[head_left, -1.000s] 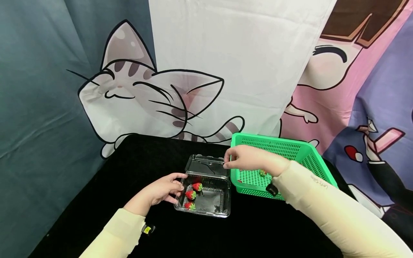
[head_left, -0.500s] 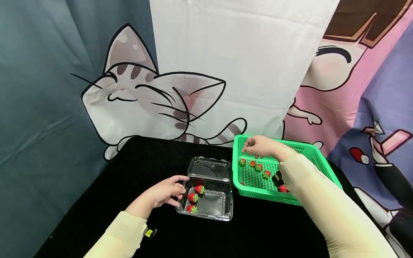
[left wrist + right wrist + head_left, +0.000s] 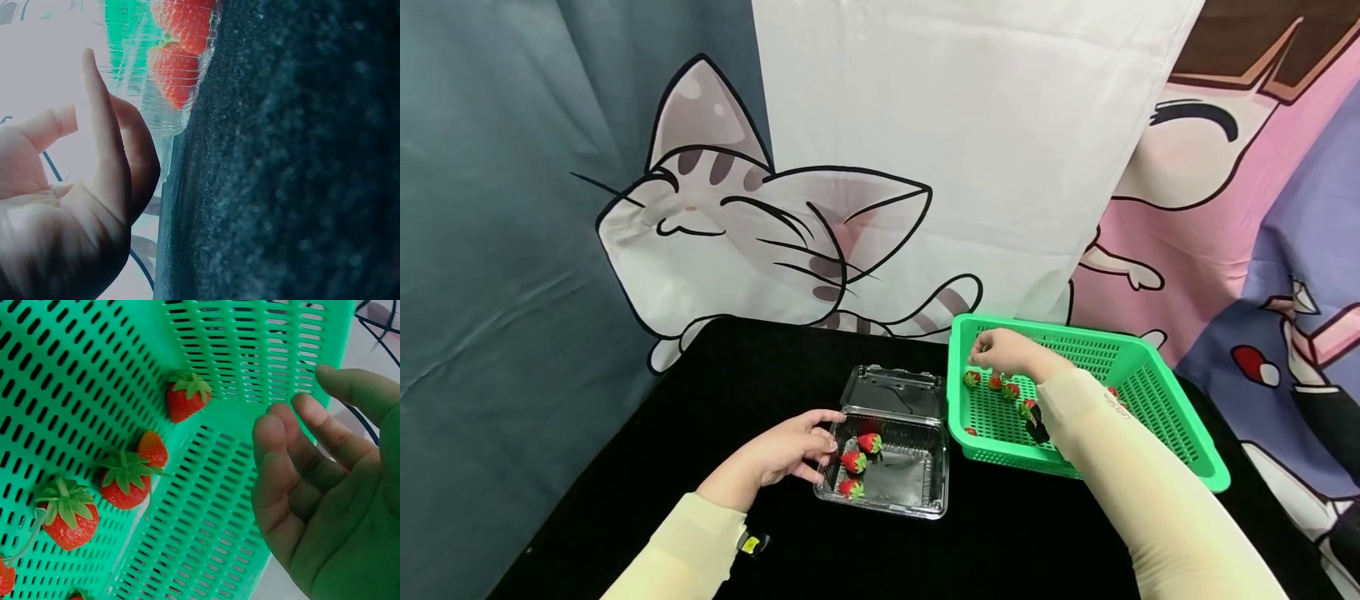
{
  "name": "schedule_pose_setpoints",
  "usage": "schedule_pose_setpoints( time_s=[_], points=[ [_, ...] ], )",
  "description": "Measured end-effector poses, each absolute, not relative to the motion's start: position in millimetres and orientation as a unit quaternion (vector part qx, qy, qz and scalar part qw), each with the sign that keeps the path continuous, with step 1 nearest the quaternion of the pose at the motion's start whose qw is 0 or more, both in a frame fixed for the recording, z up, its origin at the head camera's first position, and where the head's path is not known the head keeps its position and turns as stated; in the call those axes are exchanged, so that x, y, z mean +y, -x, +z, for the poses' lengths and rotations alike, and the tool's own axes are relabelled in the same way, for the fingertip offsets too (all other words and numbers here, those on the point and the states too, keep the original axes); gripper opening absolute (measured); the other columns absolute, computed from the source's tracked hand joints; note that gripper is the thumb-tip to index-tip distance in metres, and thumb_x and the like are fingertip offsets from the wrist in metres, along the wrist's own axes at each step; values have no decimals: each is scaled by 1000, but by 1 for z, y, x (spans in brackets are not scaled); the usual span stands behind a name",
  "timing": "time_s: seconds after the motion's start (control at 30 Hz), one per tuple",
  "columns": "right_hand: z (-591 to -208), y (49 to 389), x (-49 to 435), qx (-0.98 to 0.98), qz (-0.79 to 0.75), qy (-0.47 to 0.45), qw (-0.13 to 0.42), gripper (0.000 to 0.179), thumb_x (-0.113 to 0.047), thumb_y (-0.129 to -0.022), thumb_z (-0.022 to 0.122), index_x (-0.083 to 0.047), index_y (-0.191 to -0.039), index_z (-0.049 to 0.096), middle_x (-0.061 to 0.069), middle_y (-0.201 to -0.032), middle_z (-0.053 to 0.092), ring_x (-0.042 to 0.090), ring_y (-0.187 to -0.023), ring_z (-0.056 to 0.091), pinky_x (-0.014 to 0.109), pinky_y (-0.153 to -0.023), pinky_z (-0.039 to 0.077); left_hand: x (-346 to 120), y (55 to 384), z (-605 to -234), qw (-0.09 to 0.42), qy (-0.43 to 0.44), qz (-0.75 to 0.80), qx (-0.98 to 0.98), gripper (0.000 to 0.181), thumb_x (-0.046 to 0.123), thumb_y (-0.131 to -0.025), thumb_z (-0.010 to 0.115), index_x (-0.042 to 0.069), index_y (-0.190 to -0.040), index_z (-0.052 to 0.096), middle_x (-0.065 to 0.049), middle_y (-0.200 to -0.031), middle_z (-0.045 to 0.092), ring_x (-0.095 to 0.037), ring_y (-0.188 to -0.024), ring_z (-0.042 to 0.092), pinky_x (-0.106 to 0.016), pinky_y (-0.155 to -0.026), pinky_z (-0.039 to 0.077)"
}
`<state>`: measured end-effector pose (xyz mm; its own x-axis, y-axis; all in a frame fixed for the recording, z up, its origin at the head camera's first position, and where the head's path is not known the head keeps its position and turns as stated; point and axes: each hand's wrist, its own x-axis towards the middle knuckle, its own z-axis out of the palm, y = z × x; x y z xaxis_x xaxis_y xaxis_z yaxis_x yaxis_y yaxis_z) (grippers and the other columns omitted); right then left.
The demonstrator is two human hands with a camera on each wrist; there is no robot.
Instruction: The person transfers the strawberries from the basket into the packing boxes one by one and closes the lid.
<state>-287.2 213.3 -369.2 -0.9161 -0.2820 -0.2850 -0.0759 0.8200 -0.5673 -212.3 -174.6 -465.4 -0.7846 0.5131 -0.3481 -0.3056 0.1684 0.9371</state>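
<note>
My left hand (image 3: 782,450) is at the left wall of a clear plastic clamshell box (image 3: 898,477), its fingers spread along the rim. The box lid (image 3: 891,393) is folded back. Three strawberries (image 3: 853,462) lie along the left side inside; two strawberries (image 3: 173,75) show through the plastic in the left wrist view. My right hand (image 3: 1011,352) hovers inside the far left part of a green basket (image 3: 1183,421). In the right wrist view its loosely bent fingers (image 3: 272,431) hold nothing. Nearest to them is a leafy strawberry (image 3: 186,400).
Several more strawberries (image 3: 125,487) lie in the basket. Box and basket stand side by side on a black cloth (image 3: 775,358). Behind them hangs a printed cloth backdrop (image 3: 1000,150). The right sleeve (image 3: 1120,467) covers part of the basket.
My right hand has moved from over the box lid to the right, into the basket, and then lowered slightly. The left hand stays at the box. The view has shifted a little.
</note>
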Motion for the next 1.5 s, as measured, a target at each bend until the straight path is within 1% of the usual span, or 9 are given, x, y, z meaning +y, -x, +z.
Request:
schedule_pose_setpoints(
  time_s=[0.2,0.43,0.53,0.7,0.77,0.9,1.07,1.23,1.5],
  points=[
    [-377,287,207,957,-210,79,184,23,-22,-99,58,-3,-113,61,15,-106,63,17,-60,49,37,-59,46,-174,211,-464,320,-74,641,694,56,7,-92,61,10,-146,42,-9,-99,54,-13,-75,54,-32,-58,59],
    [-388,285,202,970,-114,80,198,48,-25,-98,61,1,-137,53,24,-136,53,29,-97,61,44,-78,50,-173,210,-462,321,-78,642,692,57,6,-92,62,9,-146,42,-9,-98,54,-13,-75,54,-33,-58,59],
    [-394,286,202,969,-101,85,208,48,-19,-97,63,-2,-140,51,24,-139,51,33,-105,59,45,-78,48,-172,211,-462,322,-79,641,693,58,7,-92,61,9,-146,41,-9,-97,53,-13,-75,54,-32,-58,59],
    [-403,289,201,969,-87,96,209,55,-10,-92,65,-3,-144,47,22,-138,53,39,-125,51,52,-98,46,-172,211,-461,324,-78,639,693,57,8,-92,61,10,-146,41,-9,-98,53,-13,-75,55,-33,-59,59],
    [-405,290,200,970,-85,100,203,55,-9,-91,66,-2,-143,47,22,-134,56,39,-123,52,52,-99,46,-172,211,-461,323,-77,639,694,57,8,-93,60,10,-146,42,-10,-99,53,-13,-75,55,-33,-59,59],
    [-406,290,199,973,-85,105,189,42,-8,-91,66,1,-130,54,17,-116,61,31,-103,59,44,-83,49,-172,211,-461,321,-72,637,697,56,7,-93,60,10,-146,42,-10,-99,54,-14,-75,55,-33,-59,60],
    [-407,290,196,973,-86,108,183,15,-12,-93,65,-3,-100,54,5,-84,51,20,-75,46,36,-68,37,-172,211,-461,318,-72,638,698,56,7,-92,60,10,-146,42,-9,-98,54,-14,-75,54,-33,-58,60],
    [-408,290,194,974,-81,122,174,31,-14,-93,67,-11,-76,40,1,-69,30,17,-63,29,34,-64,28,-173,211,-461,317,-72,639,698,57,6,-92,61,10,-146,42,-9,-98,54,-14,-75,54,-34,-58,60],
    [-409,291,192,974,-65,126,178,35,-7,-91,67,-13,-71,38,-1,-62,27,16,-59,25,34,-61,27,-174,211,-462,316,-72,637,699,57,6,-93,59,9,-146,42,-10,-99,54,-14,-75,54,-33,-58,60]
  ],
)
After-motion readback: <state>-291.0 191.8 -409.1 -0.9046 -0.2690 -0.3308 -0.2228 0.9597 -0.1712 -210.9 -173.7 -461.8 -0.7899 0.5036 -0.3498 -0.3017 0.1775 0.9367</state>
